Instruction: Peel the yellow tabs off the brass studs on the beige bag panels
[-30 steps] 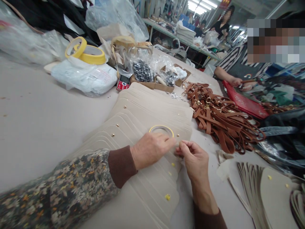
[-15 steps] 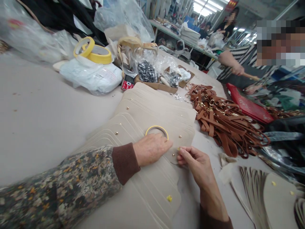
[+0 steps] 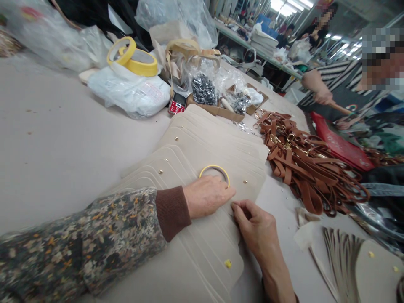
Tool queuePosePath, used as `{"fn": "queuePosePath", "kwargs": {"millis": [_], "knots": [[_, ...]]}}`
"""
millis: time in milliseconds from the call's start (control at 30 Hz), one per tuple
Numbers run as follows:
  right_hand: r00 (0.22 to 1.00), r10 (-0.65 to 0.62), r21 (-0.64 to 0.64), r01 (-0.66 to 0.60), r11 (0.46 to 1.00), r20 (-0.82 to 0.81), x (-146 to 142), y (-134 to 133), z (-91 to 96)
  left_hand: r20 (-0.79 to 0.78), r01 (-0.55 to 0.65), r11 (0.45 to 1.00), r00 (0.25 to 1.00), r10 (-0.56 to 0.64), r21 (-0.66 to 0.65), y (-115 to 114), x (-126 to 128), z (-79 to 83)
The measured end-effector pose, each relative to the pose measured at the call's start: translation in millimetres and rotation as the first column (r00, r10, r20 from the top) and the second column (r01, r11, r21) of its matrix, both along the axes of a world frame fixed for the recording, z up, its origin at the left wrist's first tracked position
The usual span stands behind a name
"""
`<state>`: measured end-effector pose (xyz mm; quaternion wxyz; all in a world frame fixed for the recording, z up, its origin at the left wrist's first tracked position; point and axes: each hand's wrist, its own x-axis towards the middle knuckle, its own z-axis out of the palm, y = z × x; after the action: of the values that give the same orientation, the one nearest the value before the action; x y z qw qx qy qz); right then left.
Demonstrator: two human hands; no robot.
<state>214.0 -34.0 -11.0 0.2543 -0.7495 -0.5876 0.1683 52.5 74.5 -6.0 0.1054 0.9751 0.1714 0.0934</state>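
Observation:
A fanned stack of beige leather panels [image 3: 202, 143] with small metal studs lies on the table. My left hand [image 3: 206, 195] rests knuckles up on the stack, its fingers curled down beside a thin yellow tape ring [image 3: 214, 171]. Just to its right, my right hand [image 3: 257, 229] has its fingertips bunched in a pinch at the edge of a panel; what they hold is hidden. A yellow sticker dot [image 3: 227, 264] sits on the nearest panel.
A heap of brown leather straps [image 3: 303, 162] lies to the right. Behind the panels are cardboard boxes of metal hardware [image 3: 217, 103], a red phone [image 3: 177, 104], white bags and yellow tape rolls [image 3: 135, 59]. Across the table a person in stripes works over a red piece [image 3: 337, 143]. More beige pieces [image 3: 353, 261] lie at lower right.
The view has shifted a little. My right hand has moved down and turned over, closing its fingertips on the panel edge beside my left hand, which stays by the tape ring.

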Motion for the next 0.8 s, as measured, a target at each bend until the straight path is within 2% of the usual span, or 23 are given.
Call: {"fn": "queuePosePath", "kwargs": {"millis": [133,200,267,333,433,500,567,700,800], "knots": [[0.997,-0.081,0.0,0.081,0.997,0.004,3.2,-1.9,-6.3,0.006,0.0,1.0,1.0,0.0,0.01,0.4,0.5,-2.0],[0.979,-0.156,-0.044,0.151,0.987,-0.133,7.9,-4.7,-8.7,0.004,-0.006,1.0,1.0,0.006,0.009,0.4,0.9,-2.4],[0.927,-0.21,-0.095,0.189,0.977,-0.312,12.1,-8.4,-8.6,0.005,-0.013,1.0,1.0,0.013,0.003,0.5,1.2,-2.0],[0.909,-0.209,-0.085,0.191,0.978,-0.36,14.0,-12.5,-6.6,0.002,-0.02,1.0,1.0,0.02,-0.002,0.5,1.2,-1.2],[0.986,-0.105,0.035,0.11,0.993,-0.133,11.8,-17.2,-4.7,-0.01,-0.026,1.0,1.0,0.026,-0.002,0.8,1.1,-0.7],[0.999,-0.04,0.104,0.036,0.994,0.031,8.4,-17.8,-6.4,-0.006,-0.024,1.0,1.0,0.024,0.001,1.0,0.9,-1.0],[0.991,-0.029,0.157,0.008,0.988,0.132,5.1,-16.0,-10.0,-0.003,-0.019,1.0,1.0,0.019,0.001,1.0,0.8,-1.3],[0.977,-0.029,0.199,-0.014,0.98,0.211,2.0,-8.1,-15.5,-0.006,-0.014,1.0,1.0,0.014,0.001,1.0,0.6,0.2],[0.976,-0.007,0.168,-0.03,0.985,0.218,2.2,-3.9,-13.4,-0.004,-0.005,1.0,1.0,0.005,-0.013,1.6,-0.2,2.9]]}}
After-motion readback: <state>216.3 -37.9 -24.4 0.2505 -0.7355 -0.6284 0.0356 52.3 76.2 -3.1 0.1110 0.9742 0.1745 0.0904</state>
